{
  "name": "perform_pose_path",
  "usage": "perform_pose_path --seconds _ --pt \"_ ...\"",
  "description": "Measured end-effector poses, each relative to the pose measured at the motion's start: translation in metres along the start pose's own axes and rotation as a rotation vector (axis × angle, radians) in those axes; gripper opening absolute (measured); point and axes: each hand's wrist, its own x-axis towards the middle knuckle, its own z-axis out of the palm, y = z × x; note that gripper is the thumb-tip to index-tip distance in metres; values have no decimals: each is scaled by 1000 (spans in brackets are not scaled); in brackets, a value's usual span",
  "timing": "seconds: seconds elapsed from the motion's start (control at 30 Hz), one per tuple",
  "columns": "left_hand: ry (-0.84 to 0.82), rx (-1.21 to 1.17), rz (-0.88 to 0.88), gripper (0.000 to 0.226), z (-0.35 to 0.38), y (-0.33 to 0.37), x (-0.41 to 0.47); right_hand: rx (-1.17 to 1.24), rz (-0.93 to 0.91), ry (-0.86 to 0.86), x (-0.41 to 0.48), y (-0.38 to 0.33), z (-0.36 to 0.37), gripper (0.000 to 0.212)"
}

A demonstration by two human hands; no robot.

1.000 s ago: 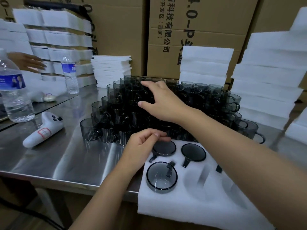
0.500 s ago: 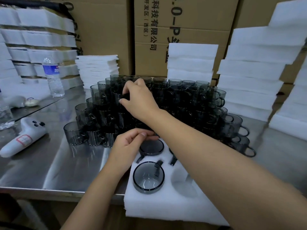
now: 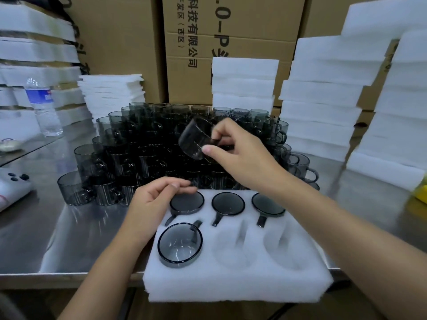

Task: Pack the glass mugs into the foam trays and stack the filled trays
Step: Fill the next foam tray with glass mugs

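A white foam tray [image 3: 238, 287] lies at the table's front edge and overhangs it. Several smoky grey glass mugs sit in its pockets, one at the front left [image 3: 180, 244]; the front middle and front right pockets hold nothing. My right hand [image 3: 240, 151] pinches the handle of a tilted grey mug [image 3: 195, 140] in the air above the pile of stacked mugs [image 3: 138, 148]. My left hand [image 3: 154, 202] rests on the tray's back left corner, fingers loosely curled beside the back left mug [image 3: 187, 203], holding nothing.
Stacks of foam trays stand at the right [image 3: 323, 105], behind the pile [image 3: 245, 82] and at the left [image 3: 34, 56]. A pile of thin foam sheets [image 3: 111, 93], a water bottle [image 3: 44, 109] and a white controller [image 3: 11, 188] sit left. Cardboard boxes [image 3: 226, 31] form the back.
My right hand took a mug from the top of the pile and lifted it back and right. The camera shifted, so the tray shows fully. My left hand stayed on the tray.
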Motion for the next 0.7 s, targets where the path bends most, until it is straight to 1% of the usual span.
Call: perform_pose_path --seconds 0.07,0.13,0.2,0.3,0.33,0.4,0.5,0.63,0.7 --pt "-2 4 0 30 0 1 -1 61 23 -20 -14 10 -3 20" --pt "-8 15 20 24 0 2 -1 127 30 -40 -26 22 0 19" --pt "-18 10 48 20 1 3 -1 138 -6 -73 -35 27 6 18" --pt "-20 25 103 20 0 5 1 -40 -218 -106 -41 29 13 12" --pt "-23 21 113 23 0 5 1 -97 -270 -118 -42 29 14 11" --pt "-37 2 120 33 -2 4 1 -142 -298 -113 -45 28 15 12" --pt "-74 -17 146 38 -2 4 0 -160 -310 -86 -47 27 13 18" --pt "-115 -15 135 28 -3 3 0 -254 -357 -24 -47 27 14 35" --pt "-126 -14 119 27 -5 2 0 -276 -350 -13 -48 26 14 41"
